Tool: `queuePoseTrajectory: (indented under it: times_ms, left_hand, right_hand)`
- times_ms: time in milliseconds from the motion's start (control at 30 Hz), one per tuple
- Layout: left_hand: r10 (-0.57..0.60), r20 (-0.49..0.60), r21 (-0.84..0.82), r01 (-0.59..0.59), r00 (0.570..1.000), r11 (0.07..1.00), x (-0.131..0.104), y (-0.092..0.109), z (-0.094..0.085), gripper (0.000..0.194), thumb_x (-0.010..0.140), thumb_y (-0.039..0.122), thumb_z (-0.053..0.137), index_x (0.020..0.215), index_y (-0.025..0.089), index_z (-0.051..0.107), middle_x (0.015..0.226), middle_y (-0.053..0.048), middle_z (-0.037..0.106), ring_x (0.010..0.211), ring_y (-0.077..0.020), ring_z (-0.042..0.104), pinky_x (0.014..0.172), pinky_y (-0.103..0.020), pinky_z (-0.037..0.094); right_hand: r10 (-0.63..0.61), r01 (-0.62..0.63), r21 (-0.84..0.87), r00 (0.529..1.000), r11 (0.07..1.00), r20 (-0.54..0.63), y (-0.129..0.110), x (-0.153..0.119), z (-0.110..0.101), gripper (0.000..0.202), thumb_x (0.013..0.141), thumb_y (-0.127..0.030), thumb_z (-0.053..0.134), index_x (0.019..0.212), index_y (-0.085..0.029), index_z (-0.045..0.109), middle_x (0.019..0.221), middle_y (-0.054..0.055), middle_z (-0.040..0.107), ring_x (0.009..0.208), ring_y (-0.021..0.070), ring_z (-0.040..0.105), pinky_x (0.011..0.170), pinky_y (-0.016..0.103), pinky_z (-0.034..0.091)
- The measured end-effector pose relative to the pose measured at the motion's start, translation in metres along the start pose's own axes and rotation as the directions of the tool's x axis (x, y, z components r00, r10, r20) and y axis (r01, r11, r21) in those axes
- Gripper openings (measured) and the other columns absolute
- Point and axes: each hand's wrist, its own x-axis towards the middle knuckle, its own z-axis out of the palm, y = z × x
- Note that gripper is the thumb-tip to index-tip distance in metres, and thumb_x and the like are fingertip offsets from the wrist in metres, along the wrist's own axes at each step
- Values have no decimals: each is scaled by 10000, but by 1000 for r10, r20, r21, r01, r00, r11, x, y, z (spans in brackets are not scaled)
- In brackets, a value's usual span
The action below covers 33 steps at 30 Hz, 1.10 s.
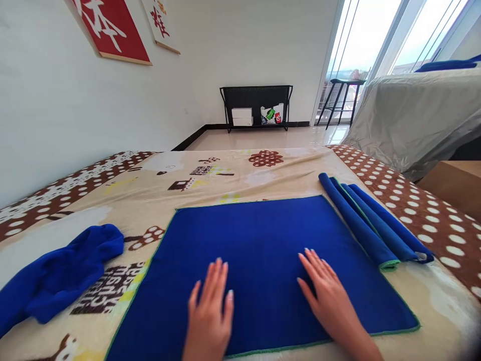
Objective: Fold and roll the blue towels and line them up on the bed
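A blue cloth with green stitched edges lies spread out flat in front of me. My left hand is on its near left part, palm down with the fingers stretched out. On the near right part, my right hand also lies flat, fingers extended and thumb apart. Neither hand grips anything. To the right, rolled blue cloths with green edging lie side by side, close against the spread cloth. A crumpled blue cloth sits at the left, apart from it.
Everything lies on a beige patterned blanket with a brown polka-dot border. A cardboard box and a plastic-covered piece of furniture stand at the right. Beyond are a black rack and a stool.
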Motion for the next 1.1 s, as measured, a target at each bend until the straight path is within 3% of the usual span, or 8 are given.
queuePoseTrajectory:
  times_ms: [100,200,333,567,667,833,933,1100]
  left_hand:
    - [197,56,-52,-194,979,980,21,63,14,653,966,142,354,1583,230,158,1582,-51,375,1457,-183,366,1122,-416,386]
    - [269,63,-76,-264,961,962,27,87,23,650,959,147,373,1577,203,179,1570,-59,396,1442,-189,392,1125,-416,396]
    - [213,110,-63,-207,971,976,14,47,20,625,994,324,422,1573,272,194,1572,-35,401,1429,-207,412,1143,-430,384]
    - [-187,153,125,169,970,978,-21,-67,6,614,992,501,356,1561,295,252,1584,-59,372,1456,-270,366,1170,-564,282]
    - [-163,131,144,144,978,979,-10,-53,8,605,996,487,339,1540,223,329,1581,-99,368,1464,-293,347,1154,-576,305]
    - [156,163,33,-164,974,986,40,45,25,522,1018,357,337,1509,190,396,1570,-80,381,1436,-264,402,1118,-497,415]
    - [328,145,-90,-318,933,944,62,79,34,553,1010,380,353,1542,232,332,1576,-42,375,1441,-247,396,1131,-465,426]
    - [256,233,-115,-235,938,965,52,17,32,632,1001,502,348,1573,339,133,1603,12,306,1467,-246,351,1164,-528,363]
  right_hand:
    - [-130,126,96,990,987,46,-51,17,5,512,1011,-285,353,1519,-221,384,1566,28,378,1456,202,359,1168,409,372]
    - [-171,161,116,982,980,76,-63,20,13,519,1009,-254,337,1526,-234,368,1561,20,384,1451,195,367,1169,420,367]
    - [-63,63,7,997,998,49,-11,2,14,557,1012,-458,384,1536,-275,342,1566,18,379,1443,220,383,1174,458,343]
    - [170,-184,-149,980,972,-99,109,-42,0,694,985,-633,257,1517,-205,381,1544,86,423,1439,278,384,1152,504,351]
    - [136,-145,-149,988,978,-70,91,-26,4,678,990,-605,294,1494,-169,423,1548,118,410,1444,281,377,1155,486,353]
    - [-58,59,-5,992,998,113,2,38,19,577,1010,-489,362,1498,-188,428,1561,92,385,1461,243,349,1176,449,342]
    - [-168,153,92,968,984,184,-18,60,21,556,1009,-447,378,1521,-230,389,1590,61,326,1482,227,303,1190,448,323]
    - [-41,38,29,994,999,102,57,42,17,609,1000,-567,344,1540,-285,340,1592,31,329,1482,220,305,1209,480,282]
